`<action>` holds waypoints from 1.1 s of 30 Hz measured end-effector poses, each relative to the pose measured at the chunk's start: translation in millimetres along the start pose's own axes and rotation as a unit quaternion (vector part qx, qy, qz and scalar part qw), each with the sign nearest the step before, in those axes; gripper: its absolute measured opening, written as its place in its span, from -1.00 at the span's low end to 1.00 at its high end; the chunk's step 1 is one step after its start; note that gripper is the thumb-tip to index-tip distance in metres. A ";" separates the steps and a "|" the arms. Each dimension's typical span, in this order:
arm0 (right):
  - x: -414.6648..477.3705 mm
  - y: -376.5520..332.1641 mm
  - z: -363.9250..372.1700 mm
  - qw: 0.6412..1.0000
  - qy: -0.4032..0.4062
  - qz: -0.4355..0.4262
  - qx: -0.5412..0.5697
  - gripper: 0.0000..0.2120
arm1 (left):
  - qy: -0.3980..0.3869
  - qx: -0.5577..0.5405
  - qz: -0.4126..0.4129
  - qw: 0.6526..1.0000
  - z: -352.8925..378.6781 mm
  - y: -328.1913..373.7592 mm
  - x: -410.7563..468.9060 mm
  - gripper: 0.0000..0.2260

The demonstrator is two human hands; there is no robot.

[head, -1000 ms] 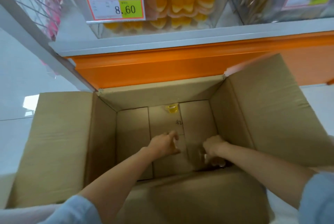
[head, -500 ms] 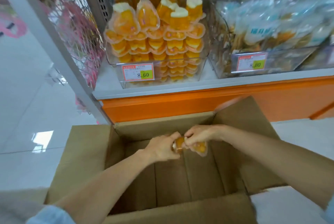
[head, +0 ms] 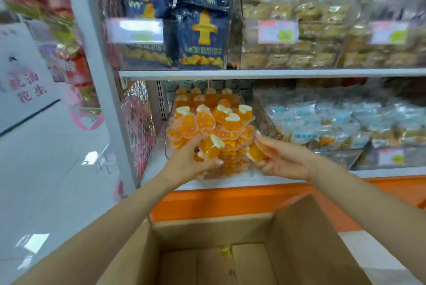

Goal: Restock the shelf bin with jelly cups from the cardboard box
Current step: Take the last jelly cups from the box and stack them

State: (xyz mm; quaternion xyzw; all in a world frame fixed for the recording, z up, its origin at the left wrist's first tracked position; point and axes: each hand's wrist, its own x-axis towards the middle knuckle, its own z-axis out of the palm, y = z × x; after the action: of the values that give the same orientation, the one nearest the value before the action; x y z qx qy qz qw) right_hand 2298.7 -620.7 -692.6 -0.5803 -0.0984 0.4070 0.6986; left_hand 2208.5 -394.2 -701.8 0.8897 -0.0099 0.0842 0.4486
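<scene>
A clear shelf bin on the lower shelf is piled high with orange jelly cups. My left hand grips an orange jelly cup with a white end, right at the front of the bin. My right hand holds another orange jelly cup beside the bin's right front corner. The open cardboard box stands below on the floor. One small yellow jelly cup lies at the far side of its bottom.
A white shelf board runs just above the bin, carrying blue snack bags. A second clear bin of pale blue packets sits right of the jelly bin. A grey upright post stands to the left. An orange plinth runs below the shelf.
Both hands rose out of the cardboard box, each with a jelly cup, and reached up to the front of the shelf bin. The view tilted up from the box to the shelves.
</scene>
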 end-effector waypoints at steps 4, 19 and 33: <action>6.6 -31.2 8.5 0.983 0.090 -0.160 0.001 -0.84 | 0.027 -0.055 -0.018 0.998 -2.6 0.2 13.0 -0.62; 70.5 -60.8 -22.4 0.901 0.309 -0.302 -0.030 -0.86 | 0.053 -0.099 -0.013 0.994 -0.4 -15.7 30.6 -0.39; 141.9 -105.8 -37.2 0.904 0.353 -0.198 -0.137 -0.61 | 0.044 -0.086 0.015 0.995 11.8 -9.5 41.8 -0.57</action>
State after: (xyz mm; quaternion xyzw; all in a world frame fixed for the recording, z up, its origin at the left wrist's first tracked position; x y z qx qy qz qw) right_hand 2461.7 -550.5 -657.3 -0.7444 -0.0129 0.0114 0.6675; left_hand 2252.3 -395.5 -709.6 0.8429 -0.0111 0.1287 0.5224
